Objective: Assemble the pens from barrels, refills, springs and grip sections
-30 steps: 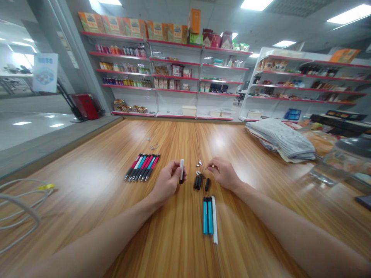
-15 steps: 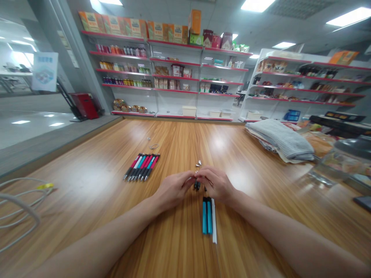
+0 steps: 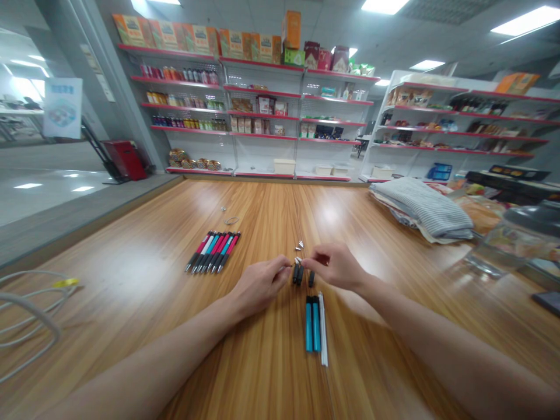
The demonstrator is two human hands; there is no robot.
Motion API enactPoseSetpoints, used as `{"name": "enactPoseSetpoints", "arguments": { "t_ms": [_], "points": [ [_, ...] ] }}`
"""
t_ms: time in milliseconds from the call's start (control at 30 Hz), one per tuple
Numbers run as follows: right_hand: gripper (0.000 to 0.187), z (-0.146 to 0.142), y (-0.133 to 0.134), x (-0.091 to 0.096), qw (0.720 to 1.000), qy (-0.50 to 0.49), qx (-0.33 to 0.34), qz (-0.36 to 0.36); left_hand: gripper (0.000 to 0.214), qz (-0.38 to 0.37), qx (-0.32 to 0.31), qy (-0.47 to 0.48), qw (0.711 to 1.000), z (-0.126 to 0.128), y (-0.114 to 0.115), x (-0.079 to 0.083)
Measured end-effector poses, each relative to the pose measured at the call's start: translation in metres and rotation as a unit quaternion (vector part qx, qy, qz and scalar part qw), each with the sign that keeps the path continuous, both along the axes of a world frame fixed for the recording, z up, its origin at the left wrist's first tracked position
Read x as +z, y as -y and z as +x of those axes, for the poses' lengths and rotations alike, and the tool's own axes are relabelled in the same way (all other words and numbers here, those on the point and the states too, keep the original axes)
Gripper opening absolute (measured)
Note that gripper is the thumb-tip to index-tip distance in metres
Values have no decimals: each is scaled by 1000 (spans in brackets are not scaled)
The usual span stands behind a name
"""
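My left hand (image 3: 262, 282) rests on the wooden table with thumb and forefinger pinched together, just left of several black pen grips (image 3: 297, 275). Opposite it, my right hand (image 3: 335, 266) has its fingers curled and its thumb and forefinger pinched by small pale pieces (image 3: 298, 261) at the grips' top end. Whatever either pinch holds is too small to tell. Another black grip (image 3: 311, 279) lies under my right hand. Silver pen tips (image 3: 300, 244) sit just beyond. Closer to me are two blue pen barrels (image 3: 312, 326) and thin white refills (image 3: 323, 332), side by side.
A row of whole pens (image 3: 213, 252) lies at left, with a wire ring (image 3: 231, 220) behind it. White cable (image 3: 39, 309) loops at far left. Folded cloths (image 3: 424, 210) and a clear jar (image 3: 503, 245) stand at right. Stocked shelves (image 3: 262, 137) stand beyond the table.
My hands, which met over the grips, have drawn slightly apart; the right moved right and the left slightly left. More of the black grips and pale pieces now shows between them.
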State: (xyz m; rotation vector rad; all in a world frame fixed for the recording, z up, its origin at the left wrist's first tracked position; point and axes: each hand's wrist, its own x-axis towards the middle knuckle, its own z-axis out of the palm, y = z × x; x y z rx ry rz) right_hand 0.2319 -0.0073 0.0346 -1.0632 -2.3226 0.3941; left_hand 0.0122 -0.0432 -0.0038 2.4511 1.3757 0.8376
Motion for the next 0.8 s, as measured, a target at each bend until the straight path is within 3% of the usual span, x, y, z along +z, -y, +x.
{"name": "enactPoseSetpoints", "arguments": {
  "t_ms": [67, 133, 233, 300, 533, 667, 800],
  "points": [
    [52, 12, -6, 13, 983, 104, 7, -150, 23, -2, 5, 8, 1000, 0, 0, 0],
    [54, 21, -10, 21, 928, 197, 55, -312, 24, -5, 3, 11, 1000, 0, 0, 0],
    [52, 25, -9, 20, 852, 307, 64, -419, 24, -8, 3, 10, 1000, 0, 1, 2],
    [49, 23, -8, 17, 839, 342, 47, -422, 24, -9, 2, 10, 1000, 0, 1, 2],
    [38, 17, -2, 21, 850, 332, 9, -409, 22, -7, -3, 15, 1000, 0, 0, 2],
    [20, 12, 8, 23, 878, 316, -56, -355, 20, -1, -2, 17, 1000, 0, 0, 2],
    [18, 9, 11, 21, 906, 314, -94, -267, 19, -1, -5, 17, 1000, 0, 1, 2]
  ]
}}
